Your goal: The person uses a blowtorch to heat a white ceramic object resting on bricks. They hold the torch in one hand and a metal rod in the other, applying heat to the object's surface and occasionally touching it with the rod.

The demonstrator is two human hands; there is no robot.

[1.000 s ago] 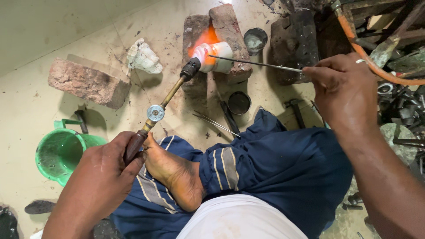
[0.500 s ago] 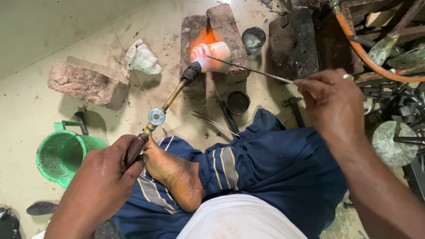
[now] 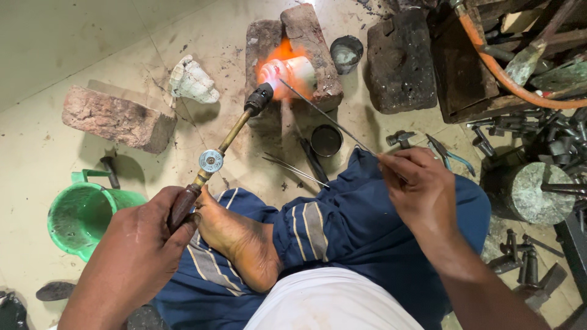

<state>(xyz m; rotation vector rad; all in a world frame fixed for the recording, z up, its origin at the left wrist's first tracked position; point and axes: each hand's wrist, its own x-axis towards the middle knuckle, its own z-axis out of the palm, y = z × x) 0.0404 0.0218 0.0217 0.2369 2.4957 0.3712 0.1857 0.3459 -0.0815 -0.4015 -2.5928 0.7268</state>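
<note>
My left hand grips the wooden handle of a brass blowtorch. Its black nozzle points at a glowing white crucible set between two bricks, with an orange flame around it. My right hand pinches a thin metal rod whose far tip reaches the crucible. I sit cross-legged in blue cloth, one bare foot under the torch handle.
A loose brick and a white lump lie at the left. A green mug stands at the lower left. A small dark tin, tweezers, pliers, an orange hose and metal tools lie at the right.
My right hand has drawn back toward me and to the left, and the rod now slants more steeply to the crucible. The torch stays aimed at the glowing crucible.
</note>
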